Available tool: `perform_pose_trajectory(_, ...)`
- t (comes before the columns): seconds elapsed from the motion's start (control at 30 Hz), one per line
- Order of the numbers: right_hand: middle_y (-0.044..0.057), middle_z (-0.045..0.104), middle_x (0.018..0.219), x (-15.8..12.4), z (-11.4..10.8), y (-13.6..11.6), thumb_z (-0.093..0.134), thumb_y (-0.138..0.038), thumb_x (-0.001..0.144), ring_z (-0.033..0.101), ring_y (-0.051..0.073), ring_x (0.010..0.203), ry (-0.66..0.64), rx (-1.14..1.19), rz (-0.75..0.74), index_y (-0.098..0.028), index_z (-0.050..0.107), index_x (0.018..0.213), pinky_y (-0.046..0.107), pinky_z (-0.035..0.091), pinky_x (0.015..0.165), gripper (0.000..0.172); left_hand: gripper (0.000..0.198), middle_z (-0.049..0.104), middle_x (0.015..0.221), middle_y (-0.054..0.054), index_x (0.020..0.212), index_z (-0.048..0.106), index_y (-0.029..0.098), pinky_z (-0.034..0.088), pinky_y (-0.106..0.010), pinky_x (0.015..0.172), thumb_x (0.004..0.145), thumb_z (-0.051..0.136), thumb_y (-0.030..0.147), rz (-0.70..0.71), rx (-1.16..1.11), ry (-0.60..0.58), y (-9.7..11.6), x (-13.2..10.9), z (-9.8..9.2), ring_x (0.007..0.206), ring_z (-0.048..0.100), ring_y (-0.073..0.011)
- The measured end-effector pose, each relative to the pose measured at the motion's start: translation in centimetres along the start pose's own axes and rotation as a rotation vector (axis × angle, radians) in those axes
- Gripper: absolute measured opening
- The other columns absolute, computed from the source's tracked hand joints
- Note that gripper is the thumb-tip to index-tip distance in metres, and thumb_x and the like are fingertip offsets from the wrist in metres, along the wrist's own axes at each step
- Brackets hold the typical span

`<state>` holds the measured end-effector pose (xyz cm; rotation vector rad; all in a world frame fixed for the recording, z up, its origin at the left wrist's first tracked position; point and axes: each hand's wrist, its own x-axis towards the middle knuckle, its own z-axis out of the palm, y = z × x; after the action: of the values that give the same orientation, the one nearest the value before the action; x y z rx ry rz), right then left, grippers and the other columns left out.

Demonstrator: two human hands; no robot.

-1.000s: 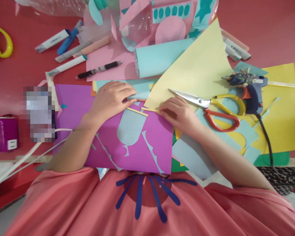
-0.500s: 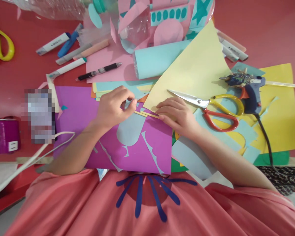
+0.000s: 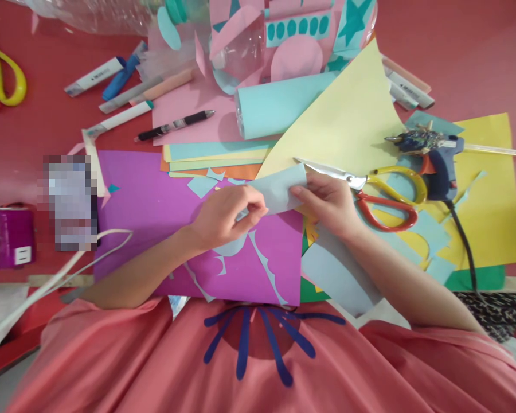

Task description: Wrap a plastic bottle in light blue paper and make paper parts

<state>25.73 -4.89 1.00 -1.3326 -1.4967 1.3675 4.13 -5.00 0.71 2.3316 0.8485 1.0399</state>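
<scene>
A pale blue paper piece (image 3: pixel 277 188) is held up between both hands over the purple sheet (image 3: pixel 137 201). My right hand (image 3: pixel 331 201) pinches its right end, thumb in front. My left hand (image 3: pixel 227 215) is closed at its lower left side, thumb and index finger pressed together; whether they grip the paper or something tiny is hidden. Below my left hand lies a rounded pale blue piece (image 3: pixel 232 246), partly covered. Scissors with yellow and red handles (image 3: pixel 356 182) lie just beyond my right hand, on a cream sheet (image 3: pixel 339 120).
A glue gun (image 3: pixel 442 163) rests at the right on yellow paper (image 3: pixel 494 201). A black pen (image 3: pixel 176 125), markers (image 3: pixel 120 117) and a blue-wrapped cylinder (image 3: pixel 284 103) lie farther back. At the left are a phone (image 3: pixel 72 201) and a white cable (image 3: pixel 69 267).
My right hand has lifted the pale blue paper and rotated from lying flat to a pinch. My left hand has moved right and nearer to me. The thin yellow strips no longer show.
</scene>
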Motion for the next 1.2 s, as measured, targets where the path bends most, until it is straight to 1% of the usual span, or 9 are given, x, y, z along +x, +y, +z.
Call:
perform_pose_trajectory(0.27,-0.007,0.037,0.052,-0.4,-0.4,-1.2,0.070,-0.056,0.075,0.030,0.005,0.048,-0.280,0.074,0.000,-0.020,0.043,0.059,0.021,0.024,0.043,0.048,0.045,0.036,0.051,0.006,0.064,0.037,0.022,0.036,-0.023,0.048,0.095,0.042,0.054,-0.492,-0.472,0.196,0.1,0.9,-0.8,0.045,0.036,-0.0072)
perform_pose_trajectory(0.37,-0.005,0.043,0.055,-0.8,-0.2,-1.3,0.067,-0.052,0.080,0.035,0.005,0.050,-0.375,0.020,-0.064,-0.019,0.045,0.059,0.022,0.029,0.046,0.046,0.051,0.049,0.059,0.005,0.074,0.044,0.022,0.036,-0.022,0.047,0.077,0.058,0.071,-0.702,-0.731,-0.075,1.1,1.4,-1.2,0.049,0.045,-0.0081)
perform_pose_trajectory(0.47,-0.004,0.047,0.057,-0.7,-0.3,-1.0,0.067,-0.048,0.082,0.038,0.006,0.051,-0.344,-0.066,-0.093,-0.019,0.050,0.061,0.022,0.032,0.046,0.040,0.052,0.062,0.076,0.002,0.097,0.054,0.020,0.044,-0.024,0.056,0.071,0.071,0.061,-0.916,-0.893,-0.463,2.1,1.3,-0.7,0.064,0.057,-0.0124)
perform_pose_trajectory(0.53,-0.001,0.056,0.065,-0.3,-0.8,-1.0,0.067,-0.046,0.081,0.047,0.008,0.056,-0.289,-0.114,-0.110,-0.018,0.058,0.069,0.022,0.040,0.051,0.032,0.046,0.065,0.078,0.000,0.095,0.061,0.018,0.046,-0.027,0.065,0.074,0.068,0.058,-1.000,-0.919,-0.519,2.5,0.9,0.2,0.071,0.060,-0.0154)
perform_pose_trajectory(0.63,0.003,0.068,0.078,0.0,-2.2,-1.5,0.065,-0.041,0.083,0.059,0.010,0.065,-0.113,-0.156,-0.100,-0.018,0.065,0.080,0.023,0.047,0.058,0.023,0.049,0.071,0.090,-0.005,0.094,0.064,0.016,0.049,-0.033,0.079,0.074,0.066,0.061,-1.093,-0.951,-0.393,2.2,0.1,1.5,0.087,0.065,-0.0223)
perform_pose_trajectory(0.73,0.000,0.065,0.059,-0.6,-4.5,-2.0,0.061,-0.027,0.085,0.052,0.007,0.048,0.155,-0.285,-0.085,-0.018,0.065,0.072,0.022,0.041,0.049,0.016,0.048,0.072,0.098,-0.006,0.098,0.064,0.016,0.048,-0.034,0.084,0.076,0.065,0.060,-1.026,-0.885,-0.230,1.2,-0.1,2.0,0.093,0.065,-0.0230)
perform_pose_trajectory(1.0,0.003,0.053,0.046,-4.3,-13.1,1.5,0.051,-0.029,0.080,0.051,0.014,0.045,0.838,-0.761,-0.094,-0.020,0.053,0.047,0.032,0.042,0.051,0.034,0.036,0.062,0.077,0.001,0.088,0.064,0.019,0.044,-0.024,0.062,0.073,0.074,0.049,-0.868,-0.830,0.126,-0.7,0.2,1.5,0.069,0.056,-0.0118)
perform_pose_trajectory(1.1,0.002,0.055,0.056,-4.5,-15.1,1.8,0.070,-0.024,0.067,0.044,0.011,0.045,0.994,-0.948,0.151,-0.020,0.056,0.056,0.033,0.039,0.050,0.018,0.039,0.063,0.080,0.002,0.094,0.063,0.019,0.046,-0.023,0.065,0.071,0.076,0.048,-0.909,-0.836,0.129,0.2,0.1,1.7,0.071,0.056,-0.0118)
perform_pose_trajectory(1.2,0.003,0.060,0.068,-3.8,-15.5,1.4,0.081,-0.014,0.058,0.046,0.008,0.049,0.879,-0.814,0.454,-0.019,0.060,0.064,0.035,0.041,0.056,0.023,0.044,0.067,0.089,-0.001,0.099,0.062,0.019,0.050,-0.028,0.078,0.071,0.076,0.050,-0.944,-0.844,0.112,1.3,0.0,1.9,0.083,0.062,-0.0159)
